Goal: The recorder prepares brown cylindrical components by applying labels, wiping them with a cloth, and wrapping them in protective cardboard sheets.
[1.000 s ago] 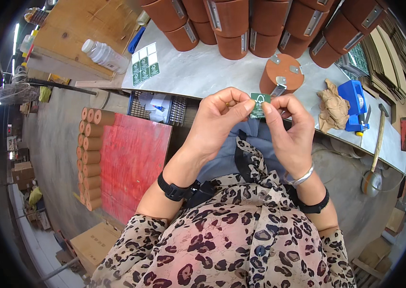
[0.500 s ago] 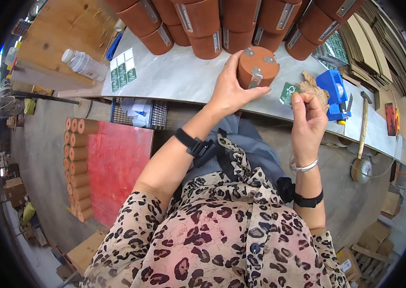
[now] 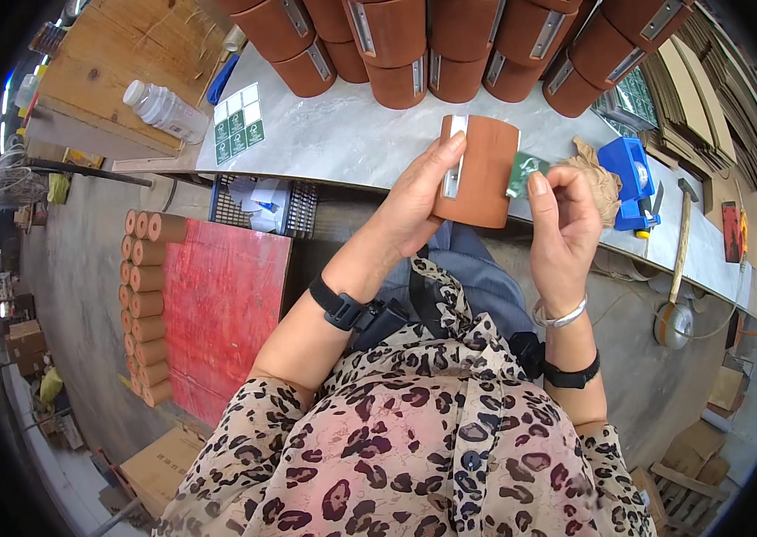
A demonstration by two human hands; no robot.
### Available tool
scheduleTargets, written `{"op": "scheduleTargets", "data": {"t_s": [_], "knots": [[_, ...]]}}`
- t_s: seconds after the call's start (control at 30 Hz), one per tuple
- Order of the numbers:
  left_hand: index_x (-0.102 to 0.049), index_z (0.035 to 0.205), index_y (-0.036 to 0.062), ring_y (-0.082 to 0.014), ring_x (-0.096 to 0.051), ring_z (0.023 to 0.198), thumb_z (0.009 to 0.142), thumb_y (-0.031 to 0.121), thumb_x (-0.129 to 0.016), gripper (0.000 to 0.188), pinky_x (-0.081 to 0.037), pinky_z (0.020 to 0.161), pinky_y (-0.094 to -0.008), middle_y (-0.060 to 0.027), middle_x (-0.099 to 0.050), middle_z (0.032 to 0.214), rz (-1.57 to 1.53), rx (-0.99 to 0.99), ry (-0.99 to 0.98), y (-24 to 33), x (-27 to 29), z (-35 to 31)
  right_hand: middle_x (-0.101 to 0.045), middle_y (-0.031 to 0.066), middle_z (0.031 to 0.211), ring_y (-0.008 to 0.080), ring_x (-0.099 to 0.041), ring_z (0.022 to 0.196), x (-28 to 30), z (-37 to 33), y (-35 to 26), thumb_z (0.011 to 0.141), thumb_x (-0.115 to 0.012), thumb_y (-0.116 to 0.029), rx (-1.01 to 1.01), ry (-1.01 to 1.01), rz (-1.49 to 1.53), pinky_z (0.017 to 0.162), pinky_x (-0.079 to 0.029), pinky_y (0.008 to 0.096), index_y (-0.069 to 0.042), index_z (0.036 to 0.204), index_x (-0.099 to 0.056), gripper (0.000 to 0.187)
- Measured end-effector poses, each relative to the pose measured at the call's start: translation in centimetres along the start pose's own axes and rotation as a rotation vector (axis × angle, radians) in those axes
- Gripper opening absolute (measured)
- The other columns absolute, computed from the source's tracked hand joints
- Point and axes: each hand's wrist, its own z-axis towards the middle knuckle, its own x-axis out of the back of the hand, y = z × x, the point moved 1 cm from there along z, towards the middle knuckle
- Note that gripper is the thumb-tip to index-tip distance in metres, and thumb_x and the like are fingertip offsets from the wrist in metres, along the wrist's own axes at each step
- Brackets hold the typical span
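A reddish-brown cylinder (image 3: pixel 488 170) with a metal strip along its side is gripped by my left hand (image 3: pixel 421 192), thumb pressed over the strip. Between thumb and fingers of my right hand (image 3: pixel 568 215) is a small green sticker (image 3: pixel 524 174), right at the cylinder's right side. Whether the sticker touches the surface I cannot tell. On the grey tabletop (image 3: pixel 333 134) lies a sheet of green stickers (image 3: pixel 239 134), some of its squares white. Beyond my hands, several like cylinders (image 3: pixel 394 87) stand stacked with metal strips on them.
Right of my hand are crumpled brown paper (image 3: pixel 595 183), a blue tape dispenser (image 3: pixel 631 174) and a hammer (image 3: pixel 683 237). A plastic bottle (image 3: pixel 163 109) lies at the left. Below the table edge sit a basket (image 3: pixel 300 210) and a red board (image 3: pixel 226 313) beside stacked brown rolls (image 3: pixel 147 277).
The cylinder has been tipped from its end view to show its long side, and has come slightly nearer. My right hand has brought the sticker left, up to the cylinder.
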Motion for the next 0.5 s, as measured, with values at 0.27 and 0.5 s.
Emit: {"op": "scheduleTargets", "data": {"t_s": [0.27, 0.5], "knots": [[-0.044, 0.143, 0.0030, -0.0223, -0.058, 0.120, 0.095, 0.036, -0.060, 0.060, -0.053, 0.096, -0.0391, -0.0134, -0.054, 0.136, 0.270, 0.214, -0.226, 2.7, 0.8, -1.0, -0.063, 0.0140, 0.122, 0.0215, -0.056, 0.117, 0.1, 2.7, -1.2, 0.087, -0.073, -0.021, 0.317, -0.107, -0.132, 0.103, -0.042, 0.0350, 0.001, 0.135, -0.045, 0.060], [-0.044, 0.141, 0.0046, -0.0157, -0.054, 0.120, 0.077, 0.008, -0.082, 0.074, -0.048, 0.101, -0.0355, -0.0080, -0.055, 0.131, 0.131, -0.132, -0.160, 1.2, 1.2, -2.6, -0.064, 0.0250, 0.123, 0.0206, -0.060, 0.113, -2.2, 1.4, 0.8, 0.101, -0.058, -0.014, 0.150, 0.155, 0.102, 0.102, -0.044, 0.0337, -0.002, 0.129, -0.037, 0.037]]}}
